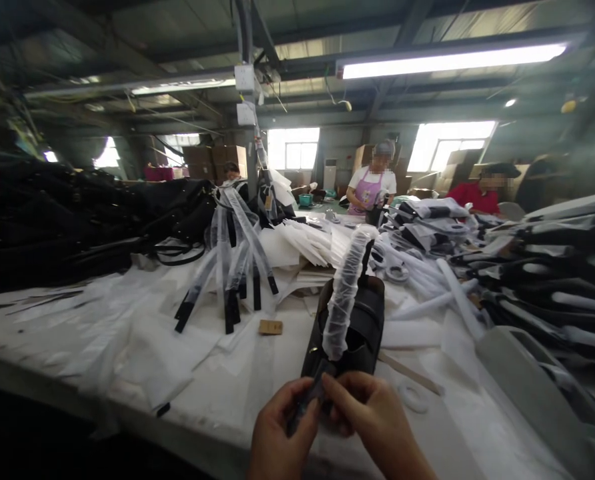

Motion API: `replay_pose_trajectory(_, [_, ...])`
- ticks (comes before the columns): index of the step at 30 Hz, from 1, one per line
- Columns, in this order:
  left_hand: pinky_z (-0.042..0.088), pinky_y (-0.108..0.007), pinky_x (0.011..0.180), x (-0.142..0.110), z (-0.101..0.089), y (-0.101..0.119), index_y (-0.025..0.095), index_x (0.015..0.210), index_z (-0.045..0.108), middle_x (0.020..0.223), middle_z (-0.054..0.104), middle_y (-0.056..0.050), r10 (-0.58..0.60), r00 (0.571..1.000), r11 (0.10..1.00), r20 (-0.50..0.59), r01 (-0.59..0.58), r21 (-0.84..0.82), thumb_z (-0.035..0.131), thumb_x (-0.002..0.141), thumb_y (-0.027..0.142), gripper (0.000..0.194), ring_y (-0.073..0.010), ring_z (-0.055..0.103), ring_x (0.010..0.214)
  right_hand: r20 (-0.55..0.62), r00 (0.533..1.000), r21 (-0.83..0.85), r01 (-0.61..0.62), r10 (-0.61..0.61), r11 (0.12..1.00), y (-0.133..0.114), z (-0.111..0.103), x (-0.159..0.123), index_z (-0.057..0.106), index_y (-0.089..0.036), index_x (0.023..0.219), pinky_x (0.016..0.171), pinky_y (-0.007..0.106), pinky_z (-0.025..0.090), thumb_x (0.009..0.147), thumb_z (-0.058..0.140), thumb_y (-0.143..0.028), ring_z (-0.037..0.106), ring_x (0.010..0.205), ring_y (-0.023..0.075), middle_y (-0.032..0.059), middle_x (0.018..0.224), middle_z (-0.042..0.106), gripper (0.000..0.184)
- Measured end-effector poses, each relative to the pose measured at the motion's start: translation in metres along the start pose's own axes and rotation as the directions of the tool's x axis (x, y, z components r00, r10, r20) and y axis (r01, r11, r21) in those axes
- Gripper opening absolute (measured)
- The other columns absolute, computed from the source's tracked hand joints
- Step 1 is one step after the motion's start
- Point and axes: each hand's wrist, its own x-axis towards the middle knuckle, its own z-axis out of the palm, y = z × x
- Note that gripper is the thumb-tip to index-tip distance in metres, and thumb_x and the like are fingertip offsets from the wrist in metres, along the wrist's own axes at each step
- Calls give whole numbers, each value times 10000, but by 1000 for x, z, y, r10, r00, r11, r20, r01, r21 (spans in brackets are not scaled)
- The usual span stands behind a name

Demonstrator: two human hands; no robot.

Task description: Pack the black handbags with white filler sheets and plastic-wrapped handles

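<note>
A black handbag (372, 313) lies on the white table in front of me. Its handle (345, 293), wrapped in crinkled white film, stands up over the bag. At the bag's near end, my left hand (285, 427) pinches a dark strap piece (318, 380) between thumb and fingers. My right hand (372, 413) is closed on the same piece from the other side, fingertips close to the left thumb. The lower part of the strap piece is hidden by my fingers. A small brown tag (271, 327) lies left of the bag.
Film-wrapped straps (232, 267) with black ends hang at centre left. A heap of black bags (77, 220) fills the left; wrapped black pieces (542, 280) are stacked right. A grey plastic bin (537, 387) stands near right. White sheets (302, 243) lie behind the bag. Several people work beyond.
</note>
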Motion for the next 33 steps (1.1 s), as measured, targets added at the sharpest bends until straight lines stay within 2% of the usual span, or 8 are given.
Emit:
replay_pose_trajectory(4, [536,-304,857,1,-2,2,168,978,751,971,772,-97,-43,999,998,21,44,-42,798,706,542,466,-263,703,948,27,999,-124,-13,17,992,-1,-5,1,708,-144,621,439,208,405,787,651,-643,549,426,117,43,532,662,529])
replay_pose_trajectory(9, [530,-264,774,3,-4,7,161,924,753,840,757,-74,-79,995,987,68,88,-136,837,647,576,507,-197,685,807,176,983,21,40,-43,999,5,-16,-2,779,-158,748,538,224,495,740,720,-607,596,521,130,49,675,709,454])
replay_pose_trajectory(11, [465,-199,534,3,-5,10,158,943,732,658,687,-13,-184,975,966,121,202,-159,848,605,607,574,-98,562,523,216,976,143,-8,-23,990,11,-17,-4,800,-170,815,568,228,513,700,773,-596,601,550,124,47,729,718,442])
replay_pose_trajectory(13, [271,-158,372,3,-8,14,159,965,693,482,531,74,-299,936,932,185,328,-154,836,589,646,632,-30,316,358,223,974,274,-106,44,956,18,-14,-6,806,-175,855,586,224,521,667,818,-576,597,563,109,46,765,722,443])
replay_pose_trajectory(15, [163,-153,346,3,-10,18,161,951,659,400,391,126,-353,907,911,232,389,-135,800,621,676,628,-18,187,335,219,968,385,-203,124,900,24,-9,-8,806,-176,874,607,227,530,636,857,-550,591,574,96,49,801,726,445])
replay_pose_trajectory(19, [132,-159,336,3,-13,22,173,880,624,374,314,144,-358,894,919,268,389,-69,750,681,688,566,-23,150,326,162,960,486,-277,226,829,34,4,-9,807,-165,860,586,205,514,565,902,-537,559,564,79,56,790,732,484])
replay_pose_trajectory(26, [122,-181,329,2,-12,21,187,825,597,352,306,145,-403,849,904,342,428,1,708,673,742,586,-32,145,302,-16,999,246,-40,45,968,37,13,-1,809,-122,798,645,272,528,635,807,-542,674,673,221,85,683,749,451])
replay_pose_trajectory(33, [133,-173,331,0,-9,19,195,789,604,345,309,139,-408,849,907,335,419,43,708,668,744,571,-40,173,301,-64,998,-47,0,-3,999,22,11,0,800,-145,721,568,237,474,731,667,-428,674,650,225,36,599,717,313])
